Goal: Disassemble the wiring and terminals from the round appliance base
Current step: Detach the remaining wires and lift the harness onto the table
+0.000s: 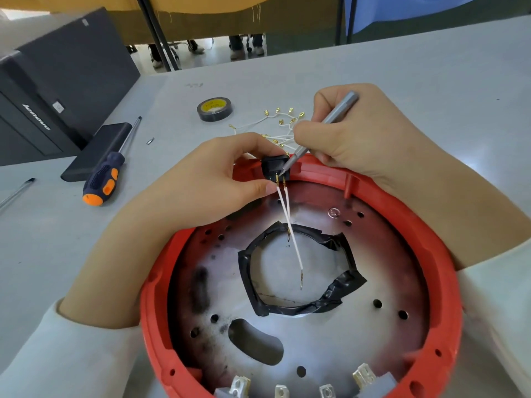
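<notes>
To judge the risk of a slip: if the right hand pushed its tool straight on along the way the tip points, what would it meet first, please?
Most likely the black switch pinched by the left hand: the grey tool in the right hand already has its tip at the switch's edge, near the brass terminals.

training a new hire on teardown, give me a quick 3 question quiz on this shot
1. True or false: the left hand holds the black switch at the red base rim.
2. How many white wires hang from the switch?
A one
B two
C four
3. Which tool lies unused on the table to the left?

Key
1. True.
2. B.
3. The blue and orange screwdriver; the right hand grips a slim grey driver, its tip at the switch.
</notes>
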Tool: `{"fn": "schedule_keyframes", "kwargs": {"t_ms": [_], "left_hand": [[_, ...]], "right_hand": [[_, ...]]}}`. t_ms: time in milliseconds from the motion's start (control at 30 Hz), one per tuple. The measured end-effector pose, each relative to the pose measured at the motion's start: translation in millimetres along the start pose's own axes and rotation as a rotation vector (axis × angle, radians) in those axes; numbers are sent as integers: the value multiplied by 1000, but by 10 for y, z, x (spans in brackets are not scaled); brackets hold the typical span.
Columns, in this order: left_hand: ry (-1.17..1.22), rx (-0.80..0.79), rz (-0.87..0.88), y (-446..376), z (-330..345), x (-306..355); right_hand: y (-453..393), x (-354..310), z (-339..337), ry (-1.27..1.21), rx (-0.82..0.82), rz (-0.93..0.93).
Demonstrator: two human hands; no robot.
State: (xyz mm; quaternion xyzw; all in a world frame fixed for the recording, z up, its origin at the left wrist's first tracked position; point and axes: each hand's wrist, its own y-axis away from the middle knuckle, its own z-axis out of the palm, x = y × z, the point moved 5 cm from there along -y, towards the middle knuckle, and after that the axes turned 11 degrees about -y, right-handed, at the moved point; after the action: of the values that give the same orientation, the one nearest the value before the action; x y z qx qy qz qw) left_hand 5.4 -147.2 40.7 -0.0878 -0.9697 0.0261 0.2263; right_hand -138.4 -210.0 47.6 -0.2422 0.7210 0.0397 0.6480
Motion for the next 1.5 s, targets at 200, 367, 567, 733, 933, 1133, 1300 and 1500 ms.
{"fn": "schedule_keyframes", "kwargs": {"t_ms": [200,367,567,733,933,1133,1300,1500], "left_hand": [[-15,3,-3,-8,2,-7],[-13,2,-13,-10,-2,-10],[-29,-4,-9,-2,-1,-1],[-22,-29,1,-6,-10,10],[-3,-11,-5,-6,-1,-8],[-4,-6,1,4,-4,-14],[7,-10,2,4,1,-10],[25,-25,0,17,-1,3]], "right_hand": [[25,-26,-14,14,10,-22],[46,-35,-11,-57,-23,11],[-49,30,38,-147,-105,172],[-108,8,111,23,-160,174],[-48,6,30,-72,-15,64],[-1,-61,35,25,-35,-26],[30,-108,27,103,6,-104],[83,-146,28,168,29,-182]]}}
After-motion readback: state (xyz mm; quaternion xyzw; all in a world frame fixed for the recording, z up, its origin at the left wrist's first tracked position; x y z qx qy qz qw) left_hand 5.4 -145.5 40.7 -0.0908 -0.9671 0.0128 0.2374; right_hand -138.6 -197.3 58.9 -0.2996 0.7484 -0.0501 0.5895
